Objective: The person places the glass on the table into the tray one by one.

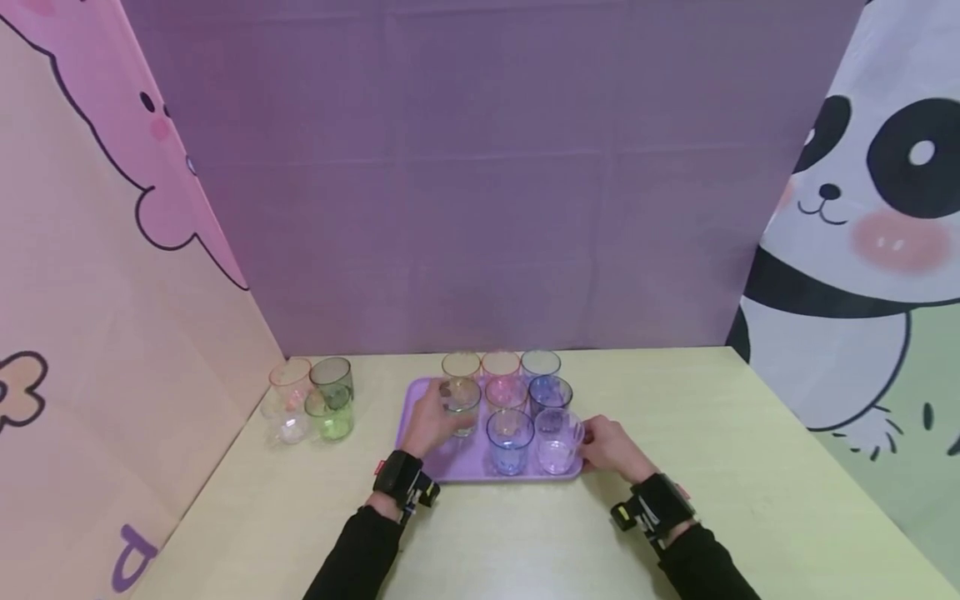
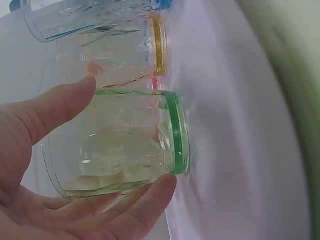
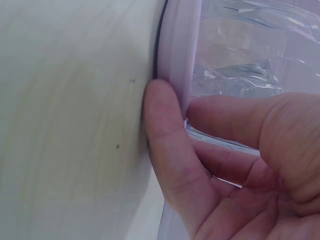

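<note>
Glass tumblers stand in rows on a lilac tray (image 1: 420, 400) set on a pale yellow-green surface (image 1: 750, 467). The left hand (image 1: 429, 425) reaches onto the tray's left side, its grip curled round a green-rimmed tumbler (image 1: 460, 405); the left wrist view shows the thumb (image 2: 60, 107) on one side of that glass and the fingers (image 2: 135, 210) wrapped under the other, with the green rim (image 2: 179, 132) down against the tray. Just behind it stands an orange-rimmed tumbler (image 1: 461, 366), which the wrist view also shows close beside the held glass.

The right hand (image 1: 611, 450) sits at the tray's near right corner. From the right wrist view its thumb (image 3: 167, 165) lies along the outer edge of the tray's rim (image 3: 177, 55) while another finger (image 3: 225, 117) lies over the rim beside a clear tumbler (image 1: 557, 442), so this grip pinches the tray's edge.

On the tray to the right of the held glass are a pink tumbler (image 1: 506, 394) and a dark blue tumbler (image 1: 551, 395), and in front of them a blue tumbler (image 1: 510, 440) next to the clear one. Along the back row stand a red-rimmed tumbler (image 1: 500, 365) and a light blue tumbler (image 1: 540, 365).

Well apart, at the surface's far left corner, stands a cluster of four more glasses: a reddish one (image 1: 289, 382), a dark grey one (image 1: 332, 379), a green one (image 1: 328, 417) and a clear one (image 1: 288, 427). Cartoon-printed panels and a purple cloth backdrop (image 1: 487, 167) wall in the surface.
</note>
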A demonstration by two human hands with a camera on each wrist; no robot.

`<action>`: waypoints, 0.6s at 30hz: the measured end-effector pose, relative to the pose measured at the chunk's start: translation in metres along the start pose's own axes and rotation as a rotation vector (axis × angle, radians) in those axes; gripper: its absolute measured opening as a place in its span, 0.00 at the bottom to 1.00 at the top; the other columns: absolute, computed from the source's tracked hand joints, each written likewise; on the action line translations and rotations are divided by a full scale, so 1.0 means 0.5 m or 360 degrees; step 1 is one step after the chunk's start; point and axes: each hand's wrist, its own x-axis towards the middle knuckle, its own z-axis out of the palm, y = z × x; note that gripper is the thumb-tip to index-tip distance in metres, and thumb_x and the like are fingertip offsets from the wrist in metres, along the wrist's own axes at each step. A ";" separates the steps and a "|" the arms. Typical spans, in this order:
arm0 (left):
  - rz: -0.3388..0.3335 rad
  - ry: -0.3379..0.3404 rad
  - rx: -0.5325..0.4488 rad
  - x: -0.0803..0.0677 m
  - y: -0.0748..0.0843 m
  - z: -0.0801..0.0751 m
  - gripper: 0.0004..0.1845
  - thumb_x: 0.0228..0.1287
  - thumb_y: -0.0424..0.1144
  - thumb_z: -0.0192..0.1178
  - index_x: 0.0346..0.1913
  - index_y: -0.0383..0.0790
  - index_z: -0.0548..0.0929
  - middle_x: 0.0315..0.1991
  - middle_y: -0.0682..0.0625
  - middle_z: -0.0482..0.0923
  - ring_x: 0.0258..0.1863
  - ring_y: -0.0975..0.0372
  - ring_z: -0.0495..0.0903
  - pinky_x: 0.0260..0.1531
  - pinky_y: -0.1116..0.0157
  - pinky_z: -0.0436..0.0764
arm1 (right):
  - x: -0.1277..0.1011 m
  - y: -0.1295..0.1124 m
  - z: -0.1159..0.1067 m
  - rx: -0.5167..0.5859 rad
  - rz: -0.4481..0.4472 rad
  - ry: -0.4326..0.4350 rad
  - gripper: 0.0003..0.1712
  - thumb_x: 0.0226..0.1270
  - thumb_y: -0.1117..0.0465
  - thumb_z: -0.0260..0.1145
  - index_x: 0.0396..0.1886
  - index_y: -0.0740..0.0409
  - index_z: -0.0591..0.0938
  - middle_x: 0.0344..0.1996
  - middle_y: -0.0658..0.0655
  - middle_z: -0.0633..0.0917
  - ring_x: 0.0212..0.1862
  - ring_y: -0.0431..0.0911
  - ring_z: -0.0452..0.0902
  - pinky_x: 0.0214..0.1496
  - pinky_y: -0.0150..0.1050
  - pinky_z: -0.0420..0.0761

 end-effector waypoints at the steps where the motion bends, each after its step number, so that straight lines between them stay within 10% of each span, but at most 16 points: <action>1: -0.0013 -0.0002 -0.0005 0.000 0.000 0.001 0.47 0.45 0.38 0.77 0.68 0.33 0.63 0.62 0.34 0.73 0.58 0.43 0.76 0.58 0.47 0.77 | 0.000 0.000 0.000 -0.0001 -0.0001 0.0004 0.14 0.54 0.76 0.64 0.42 0.74 0.82 0.30 0.62 0.87 0.26 0.47 0.84 0.29 0.38 0.86; 18: 0.0003 -0.0005 -0.0014 0.001 0.002 0.010 0.49 0.46 0.38 0.76 0.71 0.33 0.61 0.65 0.31 0.69 0.63 0.41 0.71 0.63 0.43 0.71 | -0.003 -0.001 0.000 0.0015 -0.0025 0.0013 0.13 0.54 0.76 0.63 0.42 0.74 0.82 0.30 0.62 0.87 0.26 0.48 0.84 0.29 0.39 0.86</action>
